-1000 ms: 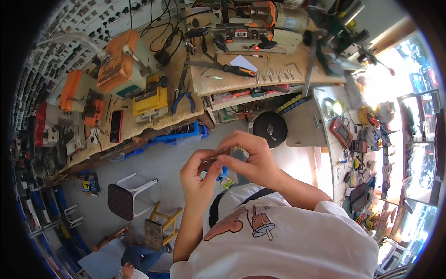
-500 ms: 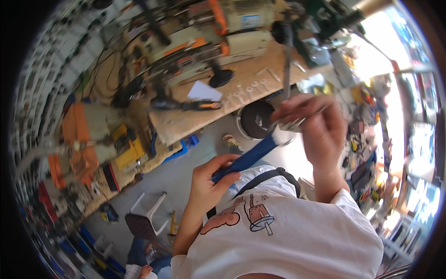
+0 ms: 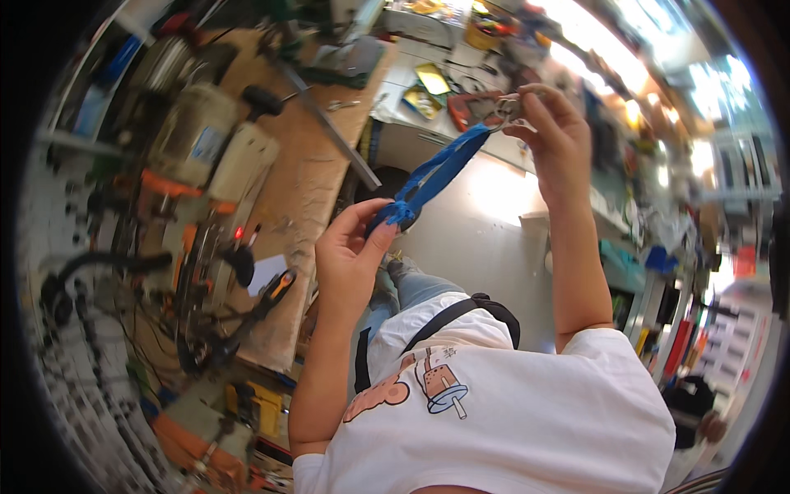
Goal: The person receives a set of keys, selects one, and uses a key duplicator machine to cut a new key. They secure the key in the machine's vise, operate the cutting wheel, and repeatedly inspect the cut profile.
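Note:
A blue lanyard runs stretched between my hands, sloping up to the right. My left hand is closed on its lower end, thumb and fingers pinching where the cloth bunches together. At the upper end hangs a small bunch of silvery metal pieces that looks like keys on a ring. My right hand grips this bunch between thumb and fingers, raised higher than the left. The fingers partly cover the metal, so its exact shape is hard to make out.
On my left stands a wooden workbench bearing a machine and a long metal bar. A black-handled tool lies near a white paper. Ahead, a white counter holds a yellow tray and a red-orange tool.
My view has turned to the right, bringing the workbench to my left. Both hands have risen, and the lanyard is now pulled out longer between them. A seated person has left the view.

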The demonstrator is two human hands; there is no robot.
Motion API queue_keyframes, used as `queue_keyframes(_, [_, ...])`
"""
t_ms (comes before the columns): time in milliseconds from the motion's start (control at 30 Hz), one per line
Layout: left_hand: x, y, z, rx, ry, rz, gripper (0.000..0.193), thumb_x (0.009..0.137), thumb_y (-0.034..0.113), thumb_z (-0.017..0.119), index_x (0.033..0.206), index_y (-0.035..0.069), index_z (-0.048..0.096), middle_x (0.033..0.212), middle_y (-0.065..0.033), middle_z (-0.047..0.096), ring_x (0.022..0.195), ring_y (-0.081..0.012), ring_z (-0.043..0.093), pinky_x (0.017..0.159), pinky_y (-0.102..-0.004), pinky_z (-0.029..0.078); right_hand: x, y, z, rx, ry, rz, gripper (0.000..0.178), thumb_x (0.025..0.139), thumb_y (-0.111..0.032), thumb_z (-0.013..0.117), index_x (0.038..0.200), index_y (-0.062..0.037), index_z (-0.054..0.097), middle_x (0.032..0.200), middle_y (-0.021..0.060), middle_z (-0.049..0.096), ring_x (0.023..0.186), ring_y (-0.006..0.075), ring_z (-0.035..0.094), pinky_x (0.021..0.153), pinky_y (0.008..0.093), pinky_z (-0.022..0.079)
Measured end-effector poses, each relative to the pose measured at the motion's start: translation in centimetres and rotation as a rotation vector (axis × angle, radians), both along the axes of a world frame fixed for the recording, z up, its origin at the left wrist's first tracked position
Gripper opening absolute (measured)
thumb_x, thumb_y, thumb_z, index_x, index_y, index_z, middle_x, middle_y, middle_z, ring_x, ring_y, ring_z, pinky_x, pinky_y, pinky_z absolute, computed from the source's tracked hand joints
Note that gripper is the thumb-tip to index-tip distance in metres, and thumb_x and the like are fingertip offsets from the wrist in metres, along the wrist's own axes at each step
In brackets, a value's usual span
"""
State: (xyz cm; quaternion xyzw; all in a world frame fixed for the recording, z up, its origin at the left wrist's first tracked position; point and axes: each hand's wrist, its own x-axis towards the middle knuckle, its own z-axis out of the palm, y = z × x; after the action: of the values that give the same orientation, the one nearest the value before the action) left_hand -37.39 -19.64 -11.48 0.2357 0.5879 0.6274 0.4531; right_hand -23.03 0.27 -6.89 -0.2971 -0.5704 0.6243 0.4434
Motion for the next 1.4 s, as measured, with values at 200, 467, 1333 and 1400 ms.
queue_keyframes(200, [3.1, 4.2, 2.9, 0.324, 0.782, -0.125, 0.046, 0.075, 0.017, 0.066, 0.116, 0.002, 0.052, 0.117, -0.0155, 0.050, 0.109, -0.0284, 0.046, 0.093, -0.0350, 0.036, 4.8, -4.2, 0.8, 0.018, 0.007, -0.010, 0.019, 0.083, -0.012, 0.060, 0.098, 0.0005, 0.060, 0.089, 0.0073, 0.063, 0.073, 0.0114, 0.061, 0.065, 0.0247, 0.052])
queue_keyframes(467, [9.1, 3.4, 5.0, 0.338, 0.314, -0.465, 0.024, 0.087, 0.019, 0.054, 0.088, -0.004, 0.063, 0.058, -0.0059, 0.057, 0.055, -0.0115, 0.056, 0.052, -0.0227, 0.041, 9.2, -12.8, 2.3, 0.060, -0.094, -0.137, 0.023, 0.085, -0.014, 0.059, 0.103, 0.0005, 0.062, 0.085, 0.0049, 0.063, 0.072, 0.0090, 0.059, 0.063, 0.0234, 0.050])
queue_keyframes(1333, [18.1, 10.4, 2.4, 0.131, -0.213, -0.545, 0.027, 0.084, 0.009, 0.058, 0.104, -0.009, 0.057, 0.075, -0.0121, 0.064, 0.062, -0.0176, 0.064, 0.056, -0.0263, 0.053, 19.0, -5.6, -1.1, -0.119, -0.029, -0.194, 0.024, 0.080, -0.014, 0.065, 0.099, 0.0005, 0.064, 0.084, 0.0085, 0.065, 0.073, 0.0122, 0.062, 0.065, 0.0241, 0.052])
queue_keyframes(1400, [18.6, 12.0, 1.9, 0.126, -0.202, -0.550, 0.027, 0.084, 0.009, 0.058, 0.104, -0.009, 0.057, 0.076, -0.0111, 0.064, 0.062, -0.0162, 0.064, 0.056, -0.0249, 0.052, 19.6, -3.9, -1.6, -0.167, -0.055, -0.197, 0.025, 0.079, -0.014, 0.065, 0.100, 0.0005, 0.064, 0.084, 0.0083, 0.065, 0.073, 0.0118, 0.062, 0.065, 0.0239, 0.052])
